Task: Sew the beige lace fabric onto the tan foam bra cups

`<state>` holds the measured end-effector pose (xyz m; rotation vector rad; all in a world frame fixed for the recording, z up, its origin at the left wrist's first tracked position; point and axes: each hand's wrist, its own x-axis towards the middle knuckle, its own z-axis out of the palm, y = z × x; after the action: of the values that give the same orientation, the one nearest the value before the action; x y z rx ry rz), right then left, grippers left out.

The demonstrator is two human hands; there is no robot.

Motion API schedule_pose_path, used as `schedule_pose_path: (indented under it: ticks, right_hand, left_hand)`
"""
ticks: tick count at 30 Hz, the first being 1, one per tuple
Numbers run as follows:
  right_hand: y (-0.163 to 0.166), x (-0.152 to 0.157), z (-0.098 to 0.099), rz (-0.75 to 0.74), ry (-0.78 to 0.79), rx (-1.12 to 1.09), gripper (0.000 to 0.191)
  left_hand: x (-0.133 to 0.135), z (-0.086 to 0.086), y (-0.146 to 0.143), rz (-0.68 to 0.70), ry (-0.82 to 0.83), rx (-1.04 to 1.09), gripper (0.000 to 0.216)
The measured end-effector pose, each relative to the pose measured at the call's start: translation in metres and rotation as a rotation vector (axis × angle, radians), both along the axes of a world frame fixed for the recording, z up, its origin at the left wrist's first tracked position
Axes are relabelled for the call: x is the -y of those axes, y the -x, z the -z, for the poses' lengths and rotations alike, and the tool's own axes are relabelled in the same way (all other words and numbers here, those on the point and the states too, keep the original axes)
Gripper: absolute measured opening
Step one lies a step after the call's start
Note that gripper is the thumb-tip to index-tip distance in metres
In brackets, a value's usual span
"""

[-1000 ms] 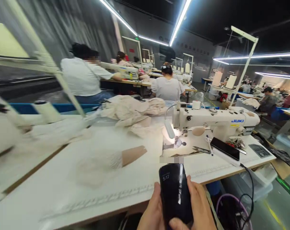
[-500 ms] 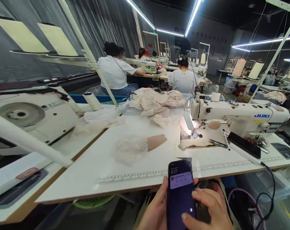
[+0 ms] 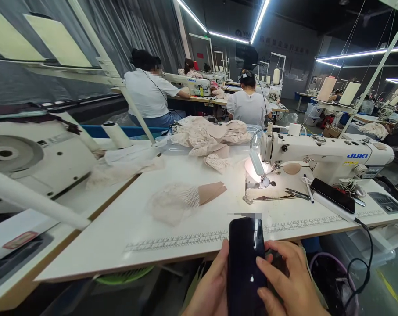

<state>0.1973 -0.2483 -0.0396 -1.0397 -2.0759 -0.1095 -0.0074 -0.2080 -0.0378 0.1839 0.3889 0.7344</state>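
Note:
A smartphone (image 3: 246,267) with a dark screen stands tilted up in front of the table's near edge. My left hand (image 3: 212,285) is closed around its left side, the thumb along the edge. At the right side my right hand (image 3: 289,278) curls its fingers against the phone, two fingertips touching the edge of the screen. Beyond the phone, a piece of sheer beige fabric with a solid tan end (image 3: 212,193) lies on the white table (image 3: 146,206). A printed ruler strip (image 3: 185,241) runs along the table's front.
To the right stands a lit sewing machine (image 3: 317,151). Near it lie tweezers (image 3: 297,193), a pen (image 3: 308,188) and a black device with a cable (image 3: 333,195). Beige garments (image 3: 208,134) are heaped at the back. Another machine (image 3: 30,158) is on the left; co-workers (image 3: 248,103) sit ahead.
The phone's screen has gone from a lit lock display to dark. My right fingers have shifted slightly at its right edge. The view has turned a little to the right.

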Motion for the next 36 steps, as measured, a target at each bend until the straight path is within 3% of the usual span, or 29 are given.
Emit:
schedule_pose_path:
  ticks: [9,14,18,29,36]
  right_hand:
    - [0.019,0.008,-0.012,-0.026,-0.091,0.033,0.038]
    - [0.024,0.006,-0.010,0.017,-0.041,0.080,0.035]
    - [0.019,0.006,-0.013,0.013,-0.089,0.057,0.035]
    - [0.011,0.006,-0.016,0.044,-0.047,0.001,0.029]
    - [0.018,0.005,-0.011,0.028,-0.089,-0.009,0.031]
  left_hand:
    - [-0.008,-0.006,-0.002,-0.008,0.011,-0.012,0.077]
    - [-0.006,-0.003,-0.003,-0.032,-0.006,-0.021,0.070]
    - [-0.007,0.000,-0.001,-0.012,-0.015,-0.020,0.072]
    - [-0.010,-0.010,-0.002,-0.046,0.052,-0.062,0.078]
    - [-0.010,-0.007,-0.003,-0.048,0.034,-0.046,0.073]
